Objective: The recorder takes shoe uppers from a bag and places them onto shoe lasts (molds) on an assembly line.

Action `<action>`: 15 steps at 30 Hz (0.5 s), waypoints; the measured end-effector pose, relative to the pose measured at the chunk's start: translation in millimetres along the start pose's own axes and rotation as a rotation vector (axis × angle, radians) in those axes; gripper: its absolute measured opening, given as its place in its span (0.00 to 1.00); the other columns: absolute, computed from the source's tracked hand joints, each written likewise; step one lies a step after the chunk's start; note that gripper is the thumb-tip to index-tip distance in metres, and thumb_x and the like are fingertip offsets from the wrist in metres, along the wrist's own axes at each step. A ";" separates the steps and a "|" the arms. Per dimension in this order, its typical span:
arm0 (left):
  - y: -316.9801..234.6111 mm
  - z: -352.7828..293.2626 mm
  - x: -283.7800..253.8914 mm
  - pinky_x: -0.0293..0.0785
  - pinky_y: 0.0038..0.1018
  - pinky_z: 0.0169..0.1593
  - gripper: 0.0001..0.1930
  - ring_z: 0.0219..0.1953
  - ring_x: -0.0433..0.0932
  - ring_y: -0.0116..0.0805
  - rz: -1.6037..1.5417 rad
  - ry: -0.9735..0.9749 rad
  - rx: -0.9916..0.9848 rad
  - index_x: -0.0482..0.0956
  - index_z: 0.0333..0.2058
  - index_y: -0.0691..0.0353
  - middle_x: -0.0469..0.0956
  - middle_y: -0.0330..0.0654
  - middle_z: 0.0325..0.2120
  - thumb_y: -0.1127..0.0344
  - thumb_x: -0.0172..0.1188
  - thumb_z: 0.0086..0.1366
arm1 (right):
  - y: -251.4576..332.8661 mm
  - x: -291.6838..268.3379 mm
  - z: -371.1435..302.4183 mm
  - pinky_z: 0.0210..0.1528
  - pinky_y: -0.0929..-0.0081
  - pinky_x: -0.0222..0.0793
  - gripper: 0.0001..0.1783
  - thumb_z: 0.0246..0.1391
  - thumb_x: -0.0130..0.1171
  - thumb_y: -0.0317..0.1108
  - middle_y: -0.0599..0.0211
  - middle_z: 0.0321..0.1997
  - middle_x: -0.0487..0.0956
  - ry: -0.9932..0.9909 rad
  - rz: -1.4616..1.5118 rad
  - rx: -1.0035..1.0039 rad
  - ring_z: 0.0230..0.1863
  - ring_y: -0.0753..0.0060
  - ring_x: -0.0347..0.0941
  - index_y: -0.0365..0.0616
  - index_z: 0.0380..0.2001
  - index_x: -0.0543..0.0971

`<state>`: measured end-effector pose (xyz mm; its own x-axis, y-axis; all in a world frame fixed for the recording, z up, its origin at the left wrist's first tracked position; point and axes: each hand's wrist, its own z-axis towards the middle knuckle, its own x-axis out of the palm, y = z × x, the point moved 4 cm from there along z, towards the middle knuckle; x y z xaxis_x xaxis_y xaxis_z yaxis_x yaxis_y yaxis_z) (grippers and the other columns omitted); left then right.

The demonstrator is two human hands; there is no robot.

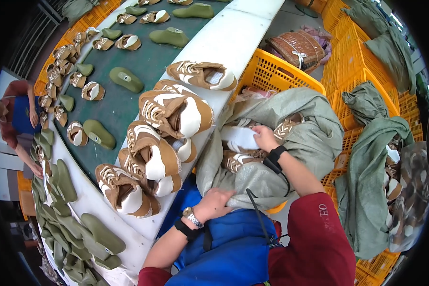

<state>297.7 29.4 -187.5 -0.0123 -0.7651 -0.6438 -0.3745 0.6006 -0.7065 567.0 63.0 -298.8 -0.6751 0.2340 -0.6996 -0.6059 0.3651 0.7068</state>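
Observation:
An open grey-green woven sack (314, 112) sits in front of me, its edge folded over a yellow crate. Inside it lie brown and white sneakers (236, 161), partly covered by the cloth. My right hand (266, 138) reaches into the opening, with thumb and fingers closed on a flat white piece (240, 137) above the sneakers. At the sack's near edge, my left hand (214, 204) grips the cloth, its fingertips partly lost in the folds. Just left of the sack, several more brown and white sneakers (150, 152) are stacked along the white ledge.
A green conveyor belt (97, 66) carries green shoe lasts (126, 79) and sneakers beyond the white ledge (219, 35). More lasts are heaped at lower left, near a co-worker (21, 109). Yellow crates (357, 62), another sack (367, 176) and a woven basket (298, 47) stand to the right.

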 end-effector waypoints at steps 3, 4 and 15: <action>-0.1 -5.3 -14.1 0.62 0.35 0.52 0.34 0.49 0.67 0.49 -0.178 -0.112 0.016 0.62 0.52 0.63 0.69 0.55 0.43 0.64 0.64 0.45 | 36.3 -65.5 -5.3 0.39 0.74 0.68 0.12 0.43 0.54 0.26 0.60 0.33 0.78 -0.004 0.219 -0.014 0.35 0.68 0.73 0.36 0.34 0.77; -1.7 -5.6 -21.4 0.61 0.35 0.55 0.37 0.52 0.64 0.50 -0.260 -0.238 0.047 0.59 0.54 0.63 0.66 0.56 0.47 0.63 0.65 0.45 | 60.8 -100.8 -14.9 0.38 0.77 0.68 0.12 0.44 0.53 0.25 0.62 0.33 0.78 0.059 0.269 0.006 0.34 0.74 0.73 0.35 0.35 0.76; -35.8 7.0 -58.9 0.63 0.31 0.51 0.36 0.51 0.65 0.44 -0.309 -0.436 -0.176 0.58 0.54 0.62 0.64 0.53 0.49 0.62 0.63 0.45 | 104.7 -113.2 -40.2 0.44 0.76 0.68 0.19 0.56 0.46 0.40 0.63 0.41 0.76 0.655 1.319 0.185 0.41 0.73 0.73 0.35 0.43 0.73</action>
<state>318.3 54.6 -126.4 0.4926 -0.7101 -0.5031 -0.4493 0.2876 -0.8458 563.1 38.6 -141.5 -0.7771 0.0604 0.6265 0.6070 0.3353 0.7205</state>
